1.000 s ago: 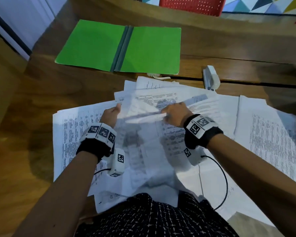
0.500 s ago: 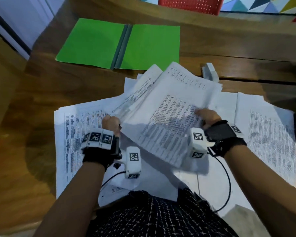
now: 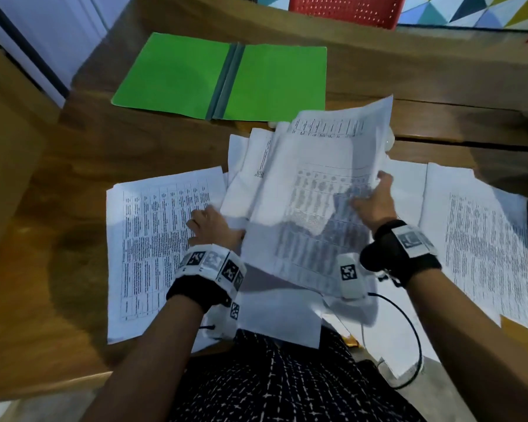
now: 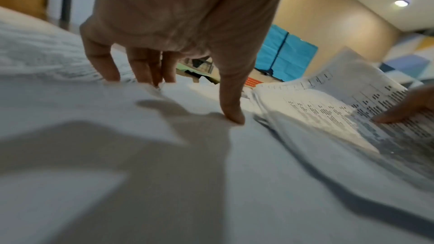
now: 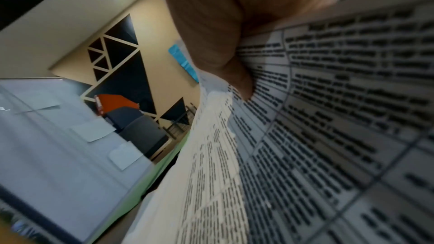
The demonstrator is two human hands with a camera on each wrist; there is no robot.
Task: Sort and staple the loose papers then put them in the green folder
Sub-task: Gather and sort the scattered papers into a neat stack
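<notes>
The green folder (image 3: pixel 220 80) lies open and flat at the back of the wooden table (image 3: pixel 58 193). Loose printed papers cover the table in front of me. My right hand (image 3: pixel 369 196) grips a bundle of printed sheets (image 3: pixel 311 178) by its right edge and holds it tilted above the heap; in the right wrist view the thumb (image 5: pixel 234 73) presses on the top sheet (image 5: pixel 328 118). My left hand (image 3: pixel 201 219) rests with straight fingers (image 4: pixel 143 70) on the flat papers (image 4: pixel 140 136) beside the bundle's left edge. The lifted bundle hides nearly all of the stapler.
A pile of printed sheets (image 3: pixel 153 239) lies at the left and another (image 3: pixel 485 245) at the right. A red chair (image 3: pixel 345 7) stands behind the table. A black cable (image 3: pixel 409 324) loops over the papers near the front edge.
The bundle has swung up and to the right in my right hand. My left hand has come off its edge and settled flat on the papers at the left.
</notes>
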